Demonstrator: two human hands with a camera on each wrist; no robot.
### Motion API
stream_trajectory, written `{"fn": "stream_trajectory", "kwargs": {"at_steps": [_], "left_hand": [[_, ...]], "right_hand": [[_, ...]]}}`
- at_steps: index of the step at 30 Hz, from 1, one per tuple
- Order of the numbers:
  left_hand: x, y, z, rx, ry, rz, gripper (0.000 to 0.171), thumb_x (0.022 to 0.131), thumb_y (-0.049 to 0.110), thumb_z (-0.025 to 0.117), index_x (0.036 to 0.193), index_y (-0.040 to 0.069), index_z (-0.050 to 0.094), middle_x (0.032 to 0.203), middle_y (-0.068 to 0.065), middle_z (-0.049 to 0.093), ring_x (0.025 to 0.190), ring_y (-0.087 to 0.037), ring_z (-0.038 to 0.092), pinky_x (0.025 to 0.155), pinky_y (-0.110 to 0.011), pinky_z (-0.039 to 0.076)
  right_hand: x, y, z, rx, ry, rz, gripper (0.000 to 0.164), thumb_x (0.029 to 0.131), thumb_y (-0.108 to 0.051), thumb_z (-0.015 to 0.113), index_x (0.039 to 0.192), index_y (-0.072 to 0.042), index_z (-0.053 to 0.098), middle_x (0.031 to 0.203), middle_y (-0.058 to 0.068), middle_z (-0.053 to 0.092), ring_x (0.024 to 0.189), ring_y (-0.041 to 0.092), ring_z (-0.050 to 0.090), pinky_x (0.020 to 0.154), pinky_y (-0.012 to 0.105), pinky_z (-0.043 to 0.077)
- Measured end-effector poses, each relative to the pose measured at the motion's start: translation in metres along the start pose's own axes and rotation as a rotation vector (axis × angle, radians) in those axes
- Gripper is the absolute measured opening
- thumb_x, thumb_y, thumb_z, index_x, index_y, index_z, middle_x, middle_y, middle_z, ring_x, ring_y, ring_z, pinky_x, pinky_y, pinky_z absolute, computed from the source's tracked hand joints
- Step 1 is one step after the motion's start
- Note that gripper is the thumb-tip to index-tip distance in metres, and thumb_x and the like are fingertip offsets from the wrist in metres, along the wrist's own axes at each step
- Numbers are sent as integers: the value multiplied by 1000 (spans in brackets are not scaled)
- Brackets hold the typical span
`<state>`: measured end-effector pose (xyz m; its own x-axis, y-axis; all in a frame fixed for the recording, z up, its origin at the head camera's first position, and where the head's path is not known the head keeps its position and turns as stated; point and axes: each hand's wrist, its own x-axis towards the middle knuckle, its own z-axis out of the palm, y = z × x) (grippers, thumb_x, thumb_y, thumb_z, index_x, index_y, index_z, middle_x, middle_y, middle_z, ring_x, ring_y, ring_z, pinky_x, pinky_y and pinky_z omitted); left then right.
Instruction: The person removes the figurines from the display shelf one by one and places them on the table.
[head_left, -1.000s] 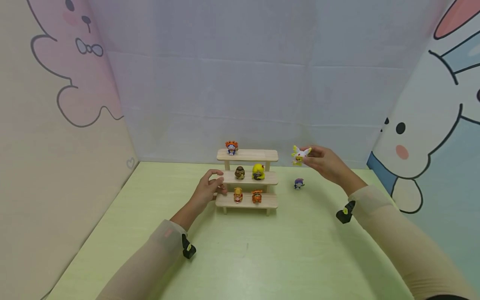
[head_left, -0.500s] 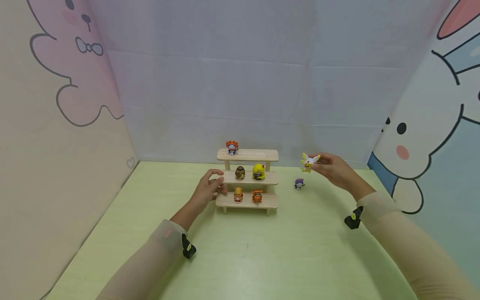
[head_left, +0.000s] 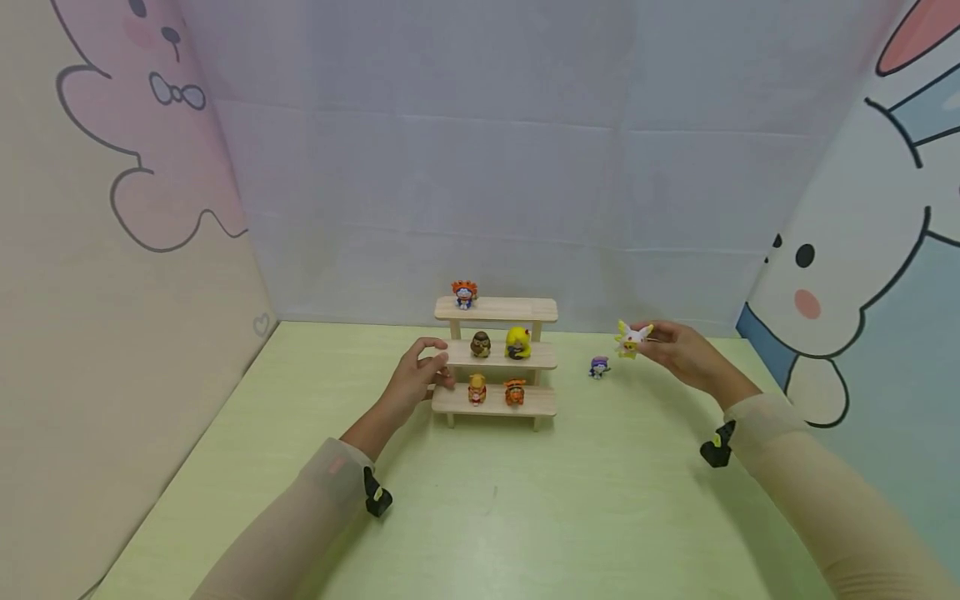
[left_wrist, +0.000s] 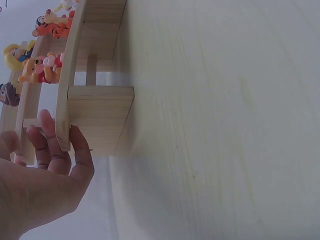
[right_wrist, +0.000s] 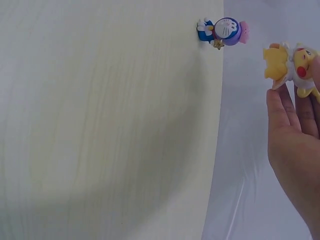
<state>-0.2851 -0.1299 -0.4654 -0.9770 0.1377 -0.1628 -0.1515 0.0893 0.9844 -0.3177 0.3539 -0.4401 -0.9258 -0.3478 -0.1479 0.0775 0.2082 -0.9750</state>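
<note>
My left hand (head_left: 414, 379) grips the left end of a three-step wooden display shelf (head_left: 495, 402); in the left wrist view, its fingers (left_wrist: 81, 155) lie on both sides of the lowest board's end. My right hand (head_left: 686, 358) holds a yellow figurine in white (head_left: 632, 337) above the table, to the right of the shelf. In the right wrist view this yellow figurine (right_wrist: 282, 64) has a red cheek, and part of it is hidden at the frame's edge. A small blue figurine with a purple hood (head_left: 598, 367) stands on the table between the shelf and my right hand.
On the top step stands a figurine with an orange crab hat (head_left: 464, 294). The middle step bears a brown figurine (head_left: 481, 344) and a yellow-hooded one (head_left: 517, 342). A bear figurine (head_left: 477, 389) and a tiger figurine (head_left: 514, 392) occupy the lowest step. Cloth-covered walls (head_left: 465, 183) enclose the table.
My right hand has moved rightward and down with the yellow-and-white figurine, away from the shelf and nearer the table. The left hand and the shelf keep their places.
</note>
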Motion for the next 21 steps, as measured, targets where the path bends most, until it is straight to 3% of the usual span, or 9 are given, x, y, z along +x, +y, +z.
{"fn": "stream_trajectory", "kwargs": {"at_steps": [9,21], "left_hand": [[0,1,0,2,2,-1,29,108,30,56,135,19,51,91,-6,67,86,-21,73,72,-38,53],[-4,3,2,3,10,-7,28,109,30,56,134,18,51,90,-5,67,82,-18,72,71,-36,52]], "right_hand": [[0,17,-4,-47,-5,33,54,104,-20,64,150,-1,43,127,-1,58,116,7,59,104,28,48],[-2,32,-5,-41,-16,56,52,106,-19,62,149,0,41,123,-1,59,113,8,59,103,27,48]]}}
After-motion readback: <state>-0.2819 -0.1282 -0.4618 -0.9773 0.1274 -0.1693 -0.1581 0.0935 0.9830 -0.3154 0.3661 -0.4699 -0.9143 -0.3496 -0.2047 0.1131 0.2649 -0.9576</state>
